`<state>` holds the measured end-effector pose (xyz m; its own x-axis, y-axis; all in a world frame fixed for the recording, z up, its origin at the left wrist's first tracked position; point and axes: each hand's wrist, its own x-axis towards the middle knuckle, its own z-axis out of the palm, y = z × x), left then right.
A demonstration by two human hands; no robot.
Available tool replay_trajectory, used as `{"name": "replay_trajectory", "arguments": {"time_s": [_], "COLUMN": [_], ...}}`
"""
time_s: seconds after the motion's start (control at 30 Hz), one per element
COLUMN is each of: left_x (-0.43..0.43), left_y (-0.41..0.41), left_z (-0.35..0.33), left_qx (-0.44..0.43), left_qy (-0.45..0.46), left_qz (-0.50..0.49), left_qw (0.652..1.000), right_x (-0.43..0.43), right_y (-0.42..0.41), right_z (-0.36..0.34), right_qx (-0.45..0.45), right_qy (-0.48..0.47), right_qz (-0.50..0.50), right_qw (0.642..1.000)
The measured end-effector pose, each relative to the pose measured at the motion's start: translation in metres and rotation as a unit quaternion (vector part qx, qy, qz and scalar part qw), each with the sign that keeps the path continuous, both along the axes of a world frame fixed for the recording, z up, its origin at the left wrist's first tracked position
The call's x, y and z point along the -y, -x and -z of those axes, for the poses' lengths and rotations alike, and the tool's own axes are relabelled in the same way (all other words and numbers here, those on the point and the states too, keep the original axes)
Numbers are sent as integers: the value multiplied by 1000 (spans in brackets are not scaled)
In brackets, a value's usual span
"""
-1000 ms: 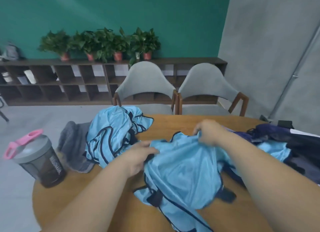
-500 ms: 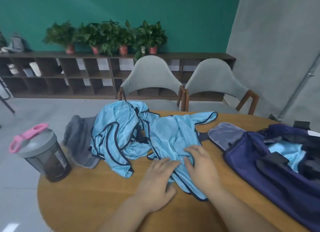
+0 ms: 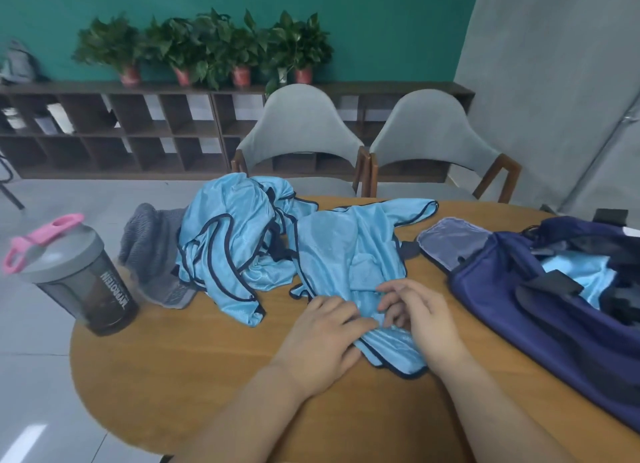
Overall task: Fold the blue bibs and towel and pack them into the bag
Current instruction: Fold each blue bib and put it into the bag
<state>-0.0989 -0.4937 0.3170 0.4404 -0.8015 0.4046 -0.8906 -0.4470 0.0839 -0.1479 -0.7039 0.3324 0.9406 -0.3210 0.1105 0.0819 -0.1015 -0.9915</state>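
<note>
**A:** Illumination?
**B:** Soft, even, moderately bright; a pale glare streak on the floor [image 3: 24, 442] at lower left; faint shadow beneath the left hand [image 3: 322, 338].
**A:** Sharpness?
**B:** Mild softness throughout; wide-angle bending of the shelf [image 3: 104, 89] toward the frame margins.

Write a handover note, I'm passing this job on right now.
Left hand: flat on the near end of the spread bib.
Right hand: fingers bent on the same bib; whether it grips is unclear.
Things: crumpled bib pile mid-table, towel unfolded to its left, bag open on the right.
Done: blue cloth, likely a bib, is in the bag.
Left: fold the spread bib, the pile and the towel; pack all.
</note>
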Motion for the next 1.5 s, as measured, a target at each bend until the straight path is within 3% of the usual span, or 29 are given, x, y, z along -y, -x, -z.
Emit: {"name": "replay_trajectory", "arguments": {"time_s": [0.1, 0.17, 0.27, 0.33, 0.37, 0.43, 0.47, 0.53, 0.63, 0.8, 0.97, 1.07, 1.17, 1.27, 1.37, 1.43, 1.5], "left_x": [-3, -5, -12, -16, -17, -16, -16, -15, -17, -23, -25, -24, -23, -23, -23, -24, -25], "left_y": [1, -1, -10, -15, -17, -17, -17, -18, -21, -25, -29, -28, -32, -33, -32, -32, -33], "left_z": [-1, -6, -8, -10, -10, -11, -10, -10, -11, -10, -8, -9, -4, -3, -3, -3, -3], "left_qx": [-69, -170, -332, -436, -470, -502, -505, -517, -531, -539, -524, -525, -503, -488, -480, -478, -477], "left_qy": [75, 154, 322, 420, 438, 430, 422, 433, 490, 547, 595, 598, 591, 577, 579, 588, 603], "left_qz": [-75, -142, -196, -171, -150, -129, -134, -150, -174, -192, -210, -208, -221, -236, -239, -241, -242], "left_qw": [992, 963, 865, 778, 751, 740, 741, 723, 669, 610, 573, 569, 590, 611, 614, 606, 592], "right_x": [4, 0, -12, -18, -22, -26, -26, -23, -15, -3, 2, 0, -3, -6, -7, -4, 0], "right_y": [3, 4, 10, 12, 10, 5, 2, -1, 3, 2, 4, 6, 8, 9, 5, 4, 6], "right_z": [2, 4, 5, 5, 5, 11, 15, 20, 20, 16, 10, 5, 3, -1, 4, 7, 8], "right_qx": [30, 49, 49, 14, 2, 10, 21, 44, 35, -6, -22, -3, 44, -6, -69, -56, -16], "right_qy": [-70, -29, 161, 321, 401, 511, 530, 524, 469, 230, 115, 50, 5, 98, 233, 235, 137], "right_qz": [54, 79, 22, -49, -72, -80, -76, -45, 25, 125, 247, 284, 253, 142, 114, 147, 190], "right_qw": [996, 995, 985, 946, 913, 856, 845, 849, 882, 965, 962, 958, 966, 985, 963, 959, 972]}}
